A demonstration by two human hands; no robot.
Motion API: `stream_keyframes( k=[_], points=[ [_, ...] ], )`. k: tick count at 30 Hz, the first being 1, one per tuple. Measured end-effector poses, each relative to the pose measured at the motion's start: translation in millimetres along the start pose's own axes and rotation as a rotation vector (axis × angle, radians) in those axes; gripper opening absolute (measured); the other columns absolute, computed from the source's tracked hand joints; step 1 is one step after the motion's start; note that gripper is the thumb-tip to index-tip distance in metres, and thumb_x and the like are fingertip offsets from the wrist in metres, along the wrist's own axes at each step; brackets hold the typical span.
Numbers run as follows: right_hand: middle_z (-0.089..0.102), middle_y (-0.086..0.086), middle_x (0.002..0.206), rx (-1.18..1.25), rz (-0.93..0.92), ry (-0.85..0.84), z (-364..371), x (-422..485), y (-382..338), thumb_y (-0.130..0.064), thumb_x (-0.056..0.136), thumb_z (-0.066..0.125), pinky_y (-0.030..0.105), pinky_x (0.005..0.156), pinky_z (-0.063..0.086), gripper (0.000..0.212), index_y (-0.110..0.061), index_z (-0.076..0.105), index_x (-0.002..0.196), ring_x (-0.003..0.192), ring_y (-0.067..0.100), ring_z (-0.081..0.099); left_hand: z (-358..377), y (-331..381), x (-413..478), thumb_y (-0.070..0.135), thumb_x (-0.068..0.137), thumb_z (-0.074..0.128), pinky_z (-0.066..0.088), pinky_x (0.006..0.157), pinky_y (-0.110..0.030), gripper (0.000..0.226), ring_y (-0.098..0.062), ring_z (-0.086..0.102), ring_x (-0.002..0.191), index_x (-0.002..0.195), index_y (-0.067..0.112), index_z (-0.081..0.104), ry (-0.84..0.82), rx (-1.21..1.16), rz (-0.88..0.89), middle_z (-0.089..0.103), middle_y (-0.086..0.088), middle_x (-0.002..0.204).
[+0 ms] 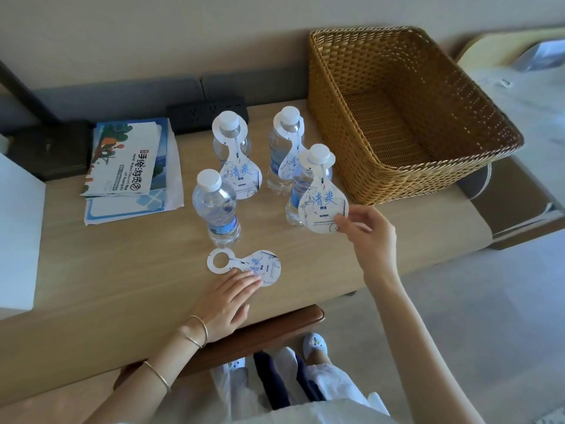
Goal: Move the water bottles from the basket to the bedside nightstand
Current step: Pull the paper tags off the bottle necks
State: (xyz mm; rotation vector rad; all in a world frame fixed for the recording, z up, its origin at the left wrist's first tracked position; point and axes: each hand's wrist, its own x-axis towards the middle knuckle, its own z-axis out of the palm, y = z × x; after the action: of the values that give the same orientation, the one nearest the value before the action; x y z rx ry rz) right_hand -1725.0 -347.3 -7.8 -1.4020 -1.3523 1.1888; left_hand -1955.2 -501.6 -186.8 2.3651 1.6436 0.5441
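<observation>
Four bottles (pixel 216 206): upright on nightstand (pixel 122 270), beside empty basket (pixel 336 117).
Right hand (pixel 370 237): pinches a bottle's neck tag (pixel 321 203).
Left hand (pixel 226 301): flat fingers together on loose tag (pixel 264 264).
Next: lift tags gently, lest bottles tip.

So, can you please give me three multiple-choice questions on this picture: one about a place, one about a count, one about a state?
1. Where does the loose tag lie?
A) on the floor
B) on the table, in front of the untagged bottle
C) on a chair

2. How many water bottles stand on the table?
A) three
B) four
C) five

3. What does the right hand do?
A) rests flat on the table
B) holds a cap
C) pinches the hanging tag of a bottle

1 B: it lies before that bottle, the left hand touching it.
2 B: three wear tags, one does not.
3 C: thumb and fingers close on the tag's edge.
</observation>
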Motion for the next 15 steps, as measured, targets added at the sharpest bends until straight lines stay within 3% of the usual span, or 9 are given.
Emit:
stream_keyframes(
  k=[4, 15],
  points=[
    [0.065, -0.004, 0.072, 0.132, -0.025, -0.017, -4.0, -10.0, -15.1, -0.009, 0.076, 0.074, 0.009, 0.051, 0.042, 0.016, -0.018, 0.067, 0.087, 0.063, 0.007, 0.062, -0.4, 0.4, -0.6, 0.019, 0.086, 0.049, 0.021, 0.115, -0.039, 0.049, -0.015, 0.034, 0.135, 0.135, 0.011, 0.048, 0.021, -0.005, -0.003, 0.049, -0.001, 0.136],
    [0.063, -0.002, 0.077, 0.342, -0.17, -0.105, 9.8, -14.6, -41.7, -0.001, 0.081, 0.067, 0.015, 0.064, 0.047, 0.009, -0.006, 0.061, 0.085, 0.079, 0.008, 0.064, -3.0, 2.3, -1.3, 0.016, 0.086, 0.05, 0.023, 0.114, -0.036, 0.045, -0.019, 0.043, 0.124, 0.13, 0.01, 0.053, 0.067, -0.079, -0.007, 0.051, -0.003, 0.126]
  ],
)
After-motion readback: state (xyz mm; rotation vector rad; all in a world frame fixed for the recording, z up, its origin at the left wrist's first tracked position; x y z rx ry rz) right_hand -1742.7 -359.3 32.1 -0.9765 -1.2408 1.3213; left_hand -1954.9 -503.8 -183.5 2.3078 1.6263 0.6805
